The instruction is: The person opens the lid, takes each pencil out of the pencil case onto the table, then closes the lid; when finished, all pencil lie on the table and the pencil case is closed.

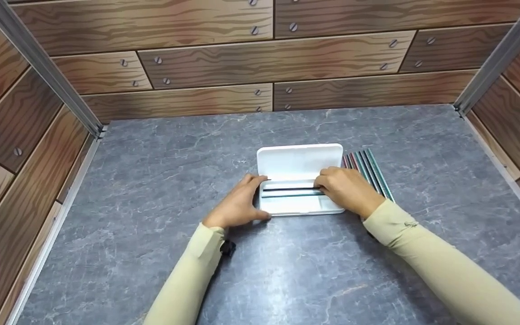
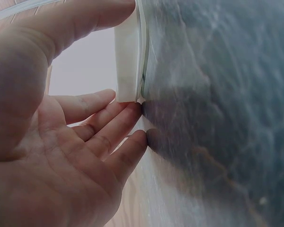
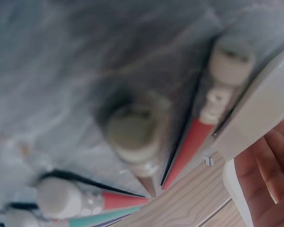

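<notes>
A white pencil case (image 1: 289,208) lies on the table with its lid (image 1: 300,159) raised at the back. Inside it, dark and teal pencils (image 1: 282,194) run lengthwise. My left hand (image 1: 237,205) holds the case's left end, thumb at the front corner and fingers at the back. In the left wrist view, the fingertips touch the white case wall (image 2: 127,61). My right hand (image 1: 348,189) reaches into the right end, its curled fingers at a pencil's end; the fingertips are partly hidden. The right wrist view shows these fingers behind the case wall (image 3: 260,106).
Right of the case, partly under my right hand, several red, dark and green pencils (image 1: 368,164) lie side by side on the grey marbled table (image 1: 151,203). White erasers (image 3: 60,197) cap their near ends. Wood-patterned walls (image 1: 206,67) and metal posts (image 1: 45,72) enclose the table.
</notes>
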